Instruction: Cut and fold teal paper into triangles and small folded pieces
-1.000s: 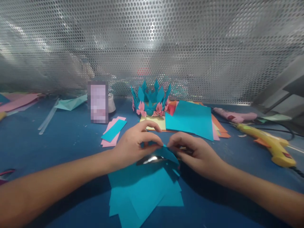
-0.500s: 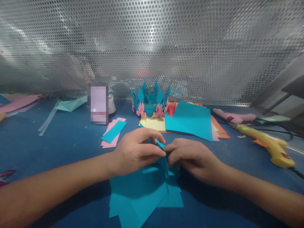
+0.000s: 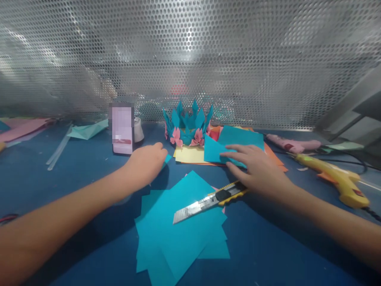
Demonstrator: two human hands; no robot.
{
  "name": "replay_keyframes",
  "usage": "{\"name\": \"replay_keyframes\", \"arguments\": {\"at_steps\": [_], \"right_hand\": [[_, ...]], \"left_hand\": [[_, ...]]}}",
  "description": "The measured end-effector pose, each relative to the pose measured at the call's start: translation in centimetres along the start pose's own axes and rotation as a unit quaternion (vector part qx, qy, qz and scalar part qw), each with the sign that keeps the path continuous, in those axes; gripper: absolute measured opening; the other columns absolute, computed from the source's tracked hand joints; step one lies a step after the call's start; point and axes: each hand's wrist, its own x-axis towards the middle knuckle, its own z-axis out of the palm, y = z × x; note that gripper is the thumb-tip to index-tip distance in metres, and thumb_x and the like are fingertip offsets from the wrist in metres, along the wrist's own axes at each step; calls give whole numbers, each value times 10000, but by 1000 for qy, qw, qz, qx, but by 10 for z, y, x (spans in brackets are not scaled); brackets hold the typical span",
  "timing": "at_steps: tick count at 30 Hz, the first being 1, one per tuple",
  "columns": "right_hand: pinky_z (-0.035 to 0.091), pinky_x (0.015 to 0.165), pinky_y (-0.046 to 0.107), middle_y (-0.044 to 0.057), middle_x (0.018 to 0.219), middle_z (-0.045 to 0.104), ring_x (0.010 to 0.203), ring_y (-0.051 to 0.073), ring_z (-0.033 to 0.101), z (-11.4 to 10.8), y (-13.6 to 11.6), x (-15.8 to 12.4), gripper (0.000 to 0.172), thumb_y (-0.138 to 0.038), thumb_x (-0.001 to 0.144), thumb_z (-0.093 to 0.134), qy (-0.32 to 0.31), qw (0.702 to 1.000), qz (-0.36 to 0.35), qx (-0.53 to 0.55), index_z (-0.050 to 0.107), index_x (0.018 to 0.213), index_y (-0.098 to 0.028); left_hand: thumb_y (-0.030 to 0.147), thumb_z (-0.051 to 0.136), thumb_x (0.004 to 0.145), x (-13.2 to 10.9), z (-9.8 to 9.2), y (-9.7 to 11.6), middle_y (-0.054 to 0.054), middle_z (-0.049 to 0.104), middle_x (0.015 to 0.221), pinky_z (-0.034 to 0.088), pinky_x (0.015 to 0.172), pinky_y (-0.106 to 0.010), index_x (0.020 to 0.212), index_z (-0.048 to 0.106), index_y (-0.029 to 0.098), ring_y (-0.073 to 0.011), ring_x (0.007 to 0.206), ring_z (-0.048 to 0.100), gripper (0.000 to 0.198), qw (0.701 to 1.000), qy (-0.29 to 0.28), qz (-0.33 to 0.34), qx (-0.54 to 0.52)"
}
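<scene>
My left hand (image 3: pixel 145 165) is closed, with a blue paper strip (image 3: pixel 166 161) sticking out past its knuckles. It covers the spot of the small paper pile left of centre. My right hand (image 3: pixel 257 167) reaches over a blue paper piece (image 3: pixel 212 150) at the right-hand stack, its fingers stretched and spread; any touch is hard to tell. A yellow utility knife (image 3: pixel 222 196), blade out, lies across a fanned pile of blue paper sheets (image 3: pixel 184 234) in front of me. The end of its handle reaches under my right hand.
Behind the hands stands a blue and pink paper crown (image 3: pixel 188 129). A phone (image 3: pixel 122 131) is propped at back left before a white spool (image 3: pixel 138 130). Yellow (image 3: pixel 336 176) and pink (image 3: pixel 293 143) glue guns with cords lie right. Glue sticks (image 3: pixel 59 147) lie left. A perforated metal panel (image 3: pixel 190 67) closes the back.
My hands have parted from the blue paper they held together at the centre. The left went back and left, the right back and right. The utility knife now shows on the pile.
</scene>
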Motion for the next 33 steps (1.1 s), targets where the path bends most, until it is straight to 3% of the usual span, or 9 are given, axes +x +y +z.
{"name": "replay_keyframes", "arguments": {"at_steps": [4, 7, 12, 14, 17, 23, 27, 30, 33], "right_hand": [[396, 872, 544, 179, 1241, 530, 1090, 358, 490, -8, -9, 0, 295, -332, 879, 484, -10, 998, -54, -28, 664, 1057, -180], [447, 797, 385, 99, 1022, 617, 926, 232, 560, -17, -24, -3, 240, -344, 883, 508, -143, 965, -178, 131, 631, 1040, -210], [436, 733, 309, 60, 977, 608, 864, 189, 554, -18, -32, -7, 229, -274, 842, 580, -219, 935, -189, 203, 592, 1065, -223], [427, 706, 292, 56, 954, 601, 847, 182, 548, -16, -28, -7, 179, -246, 858, 551, -214, 939, -180, 201, 592, 1030, -215], [409, 661, 296, 61, 897, 602, 806, 195, 548, -11, -22, -7, 140, -245, 860, 527, -165, 967, -122, 151, 585, 977, -195], [379, 618, 320, 60, 851, 625, 767, 228, 562, -3, -17, -6, 152, -286, 867, 505, -97, 995, -27, 18, 556, 976, -193], [399, 663, 363, 91, 898, 629, 816, 269, 552, -2, -20, -6, 174, -278, 849, 537, -61, 995, -53, -50, 573, 990, -182], [427, 705, 390, 118, 924, 640, 847, 279, 562, -3, -29, -10, 180, -210, 878, 463, -66, 993, -90, -34, 592, 995, -163], [462, 705, 378, 131, 966, 655, 852, 257, 595, -4, -39, -15, 257, -188, 910, 362, -88, 991, -81, 65, 564, 1063, -145]], "left_hand": [[36, 449, 745, -4, -1, -8, -107, 569, 649, 330, 478, -291, 628, 613, 112, -229, 593, 558, 216, 1000, -20, -12, 19], [72, 472, 767, -6, -2, -8, -130, 578, 768, 329, 490, -280, 611, 615, 118, -226, 690, 550, 217, 1000, 9, 2, 19], [188, 408, 885, -4, 3, 7, -87, 599, 836, 404, 618, -294, 820, 636, 140, -204, 761, 558, 241, 997, 37, 59, -39], [257, 373, 924, -2, 6, 14, -63, 620, 888, 418, 680, -292, 918, 620, 161, -192, 806, 572, 265, 985, 15, 99, -139], [288, 302, 944, 0, 11, 19, -57, 620, 901, 405, 670, -293, 927, 590, 171, -192, 803, 568, 311, 965, -15, 87, -247], [501, 349, 904, -2, 11, 19, -38, 568, 786, 330, 560, -273, 814, 522, 181, -178, 681, 506, 375, 958, -41, 51, -281], [681, 567, 686, -6, 11, 22, -29, 540, 789, 290, 521, -253, 803, 512, 192, -180, 687, 480, 506, 951, -50, 72, -295], [649, 603, 679, -5, 13, 22, -6, 506, 730, 263, 505, -247, 734, 474, 193, -159, 644, 446, 477, 947, -54, 85, -306], [596, 630, 690, -3, 17, 21, 26, 437, 640, 228, 488, -246, 651, 395, 195, -136, 584, 389, 466, 944, -47, 94, -313]]}}
